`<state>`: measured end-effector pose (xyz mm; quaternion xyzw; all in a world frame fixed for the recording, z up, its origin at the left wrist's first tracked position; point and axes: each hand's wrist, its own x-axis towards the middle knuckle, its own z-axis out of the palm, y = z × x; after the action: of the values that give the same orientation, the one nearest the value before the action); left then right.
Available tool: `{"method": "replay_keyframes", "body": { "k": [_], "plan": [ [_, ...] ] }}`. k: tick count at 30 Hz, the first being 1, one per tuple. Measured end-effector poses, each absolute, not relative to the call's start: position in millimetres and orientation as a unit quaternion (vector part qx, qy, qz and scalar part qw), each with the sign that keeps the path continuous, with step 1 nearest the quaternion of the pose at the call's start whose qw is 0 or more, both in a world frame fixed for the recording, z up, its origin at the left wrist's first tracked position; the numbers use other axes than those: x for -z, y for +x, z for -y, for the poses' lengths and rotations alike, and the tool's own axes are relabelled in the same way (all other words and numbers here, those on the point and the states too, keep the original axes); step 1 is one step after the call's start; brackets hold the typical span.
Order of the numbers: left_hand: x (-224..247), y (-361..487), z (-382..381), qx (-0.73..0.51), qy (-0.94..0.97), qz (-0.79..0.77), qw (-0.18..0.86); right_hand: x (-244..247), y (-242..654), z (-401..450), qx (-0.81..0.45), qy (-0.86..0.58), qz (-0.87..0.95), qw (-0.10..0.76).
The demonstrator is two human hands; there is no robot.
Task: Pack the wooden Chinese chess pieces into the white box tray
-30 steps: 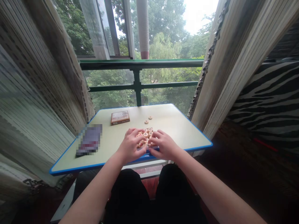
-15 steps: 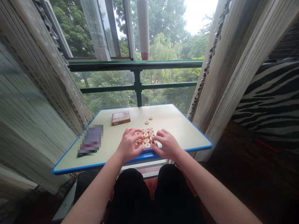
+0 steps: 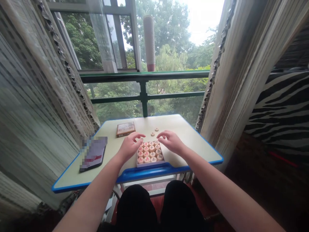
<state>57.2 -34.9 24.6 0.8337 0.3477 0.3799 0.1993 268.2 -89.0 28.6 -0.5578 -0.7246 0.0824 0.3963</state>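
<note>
A shallow box [image 3: 149,164] filled with rows of round Chinese chess pieces [image 3: 153,154] lies near the table's front edge. Red characters mark the pieces on the left side, dark ones those on the right. My left hand [image 3: 130,143] is over the box's far left corner, its fingers apart and nothing seen in them. At the far right corner is my right hand [image 3: 171,141], fingers spread and likewise holding nothing visible. Two loose chess pieces [image 3: 153,134] lie on the table beyond the box, between the hands.
The pale table [image 3: 193,145] has a blue rim. A flat brown patterned box [image 3: 126,129] sits at the back left. Near the left edge lies a dark flat item [image 3: 94,154], partly blurred out. A green railing [image 3: 145,77] and window stand behind, with curtains on both sides.
Both hands have moved away from the box's sides toward its far corners, uncovering the rows of pieces. The whole view has shifted slightly downward.
</note>
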Motion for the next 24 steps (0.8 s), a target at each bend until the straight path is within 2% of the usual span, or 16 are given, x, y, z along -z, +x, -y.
{"method": "replay_keyframes", "body": {
  "k": [5, 9, 13, 21, 24],
  "plan": [
    [-42, 80, 0, -0.325, 0.841, -0.369, 0.227, -38, 277, 35, -0.073, -0.603, 0.728, 0.317],
    [-38, 100, -28, -0.264, 0.852, -0.387, 0.233, -16, 286, 10, -0.049, -0.584, 0.742, 0.325],
    [-24, 108, -50, -0.236, 0.851, -0.390, 0.261, 2, 294, 2, -0.044, -0.579, 0.761, 0.290],
    [-3, 107, -61, -0.213, 0.861, -0.387, 0.254, 5, 290, -4, -0.089, -0.566, 0.770, 0.279],
    [-2, 106, -59, -0.192, 0.859, -0.374, 0.292, 4, 286, -5, -0.094, -0.566, 0.768, 0.284]
  ]
}}
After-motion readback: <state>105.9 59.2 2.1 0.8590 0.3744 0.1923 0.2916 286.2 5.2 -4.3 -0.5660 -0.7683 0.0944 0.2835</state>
